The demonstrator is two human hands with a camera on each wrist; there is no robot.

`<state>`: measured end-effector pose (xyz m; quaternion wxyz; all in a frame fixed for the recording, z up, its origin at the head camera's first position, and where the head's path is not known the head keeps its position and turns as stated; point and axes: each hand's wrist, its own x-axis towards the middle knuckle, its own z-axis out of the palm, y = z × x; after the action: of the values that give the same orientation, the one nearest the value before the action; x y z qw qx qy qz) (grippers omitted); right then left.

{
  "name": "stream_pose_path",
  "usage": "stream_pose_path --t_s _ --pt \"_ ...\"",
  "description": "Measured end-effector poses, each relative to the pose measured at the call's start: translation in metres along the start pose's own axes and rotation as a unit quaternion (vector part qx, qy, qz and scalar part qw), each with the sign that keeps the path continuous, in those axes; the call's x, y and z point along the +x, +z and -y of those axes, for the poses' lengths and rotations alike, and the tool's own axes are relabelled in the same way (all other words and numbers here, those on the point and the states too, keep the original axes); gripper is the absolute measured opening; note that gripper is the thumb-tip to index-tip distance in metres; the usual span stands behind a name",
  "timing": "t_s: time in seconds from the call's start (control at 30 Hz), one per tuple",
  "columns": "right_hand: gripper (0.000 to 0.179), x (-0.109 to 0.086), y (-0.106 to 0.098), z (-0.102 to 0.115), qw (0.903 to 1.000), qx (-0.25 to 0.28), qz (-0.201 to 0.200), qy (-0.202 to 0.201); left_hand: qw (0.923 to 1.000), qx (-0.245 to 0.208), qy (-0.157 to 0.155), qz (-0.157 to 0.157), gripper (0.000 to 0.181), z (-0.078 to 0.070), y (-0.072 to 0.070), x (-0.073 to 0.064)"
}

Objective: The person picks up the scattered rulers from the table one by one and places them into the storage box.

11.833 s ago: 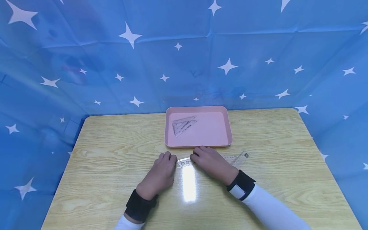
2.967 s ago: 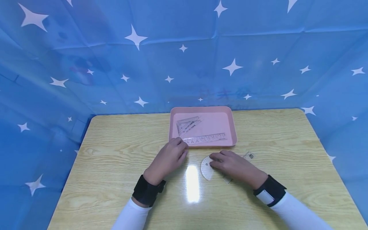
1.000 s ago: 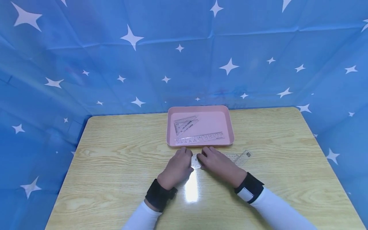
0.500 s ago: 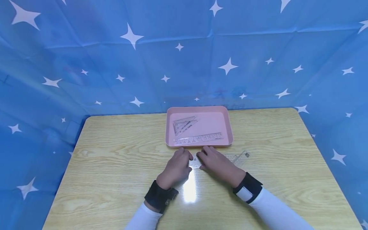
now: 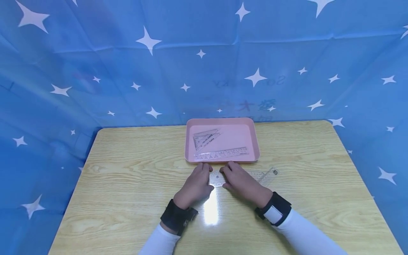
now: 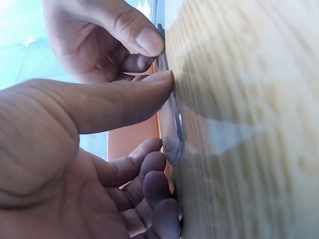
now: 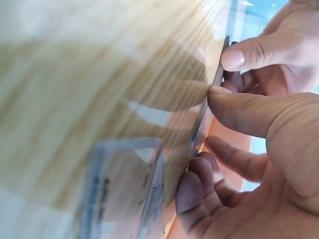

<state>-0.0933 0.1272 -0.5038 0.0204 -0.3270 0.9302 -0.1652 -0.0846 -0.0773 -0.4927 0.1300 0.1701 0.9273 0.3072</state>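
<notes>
In the head view my left hand (image 5: 196, 182) and right hand (image 5: 243, 182) meet over a clear protractor (image 5: 217, 179) just in front of the tray. Each hand pinches one end of it, the thumb on the near edge and the fingers beyond. The left wrist view shows the protractor (image 6: 172, 127) tilted on edge close over the table, its ends hidden by the fingers. Beside the right hand lies another clear piece with ruler markings and a small square label (image 5: 271, 174), partly covered; the right wrist view shows that marked clear piece (image 7: 124, 189) nearer the camera.
A shallow pink tray (image 5: 237, 138) stands at the table's back edge. Inside lie clear triangular set squares (image 5: 204, 139) and a clear straight ruler (image 5: 223, 153). Behind the wooden table (image 5: 137, 163) hangs a blue curtain (image 5: 178, 67) with white stars.
Earlier both hands held the straight ruler on the table; then it lay in the tray with my left hand at its end. The left hand has since come down to the protractor. Over the last second little moves.
</notes>
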Motion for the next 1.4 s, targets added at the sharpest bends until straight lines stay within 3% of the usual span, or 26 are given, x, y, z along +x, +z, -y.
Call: stream_pose_path --t_s 0.2,0.5,0.8,1.1,1.2,1.3,1.4 --pt "0.044 -0.0027 0.0017 0.0032 0.9996 0.013 -0.022 0.011 0.9999 -0.002 -0.013 -0.001 0.053 -0.0026 0.0029 -0.0004" --pt "0.040 -0.0023 0.0001 0.0069 0.9985 0.040 -0.013 0.035 0.9997 0.008 -0.017 -0.015 0.044 -0.0060 0.0064 0.0001" --pt "0.046 -0.0019 -0.0029 0.0092 0.9961 0.060 0.015 0.063 0.9999 0.001 -0.013 -0.011 0.044 -0.0047 0.0057 0.0013" --pt "0.047 0.0002 -0.0022 0.0061 0.9840 0.124 0.048 0.119 1.0000 -0.003 -0.004 0.006 0.042 -0.0004 0.0059 0.0033" --pt "0.047 0.0003 -0.0023 0.0056 0.9898 0.094 0.045 0.097 0.9998 -0.016 -0.008 0.010 0.048 -0.0002 0.0035 0.0011" --pt "0.043 0.0000 -0.0026 0.0056 0.9983 0.027 0.027 0.044 0.9996 -0.025 -0.011 0.010 0.055 -0.0014 -0.0002 -0.0015" --pt "0.037 -0.0008 -0.0036 0.0059 0.9995 -0.032 0.002 -0.006 0.9999 -0.010 -0.007 0.007 0.056 -0.0029 -0.0023 -0.0030"
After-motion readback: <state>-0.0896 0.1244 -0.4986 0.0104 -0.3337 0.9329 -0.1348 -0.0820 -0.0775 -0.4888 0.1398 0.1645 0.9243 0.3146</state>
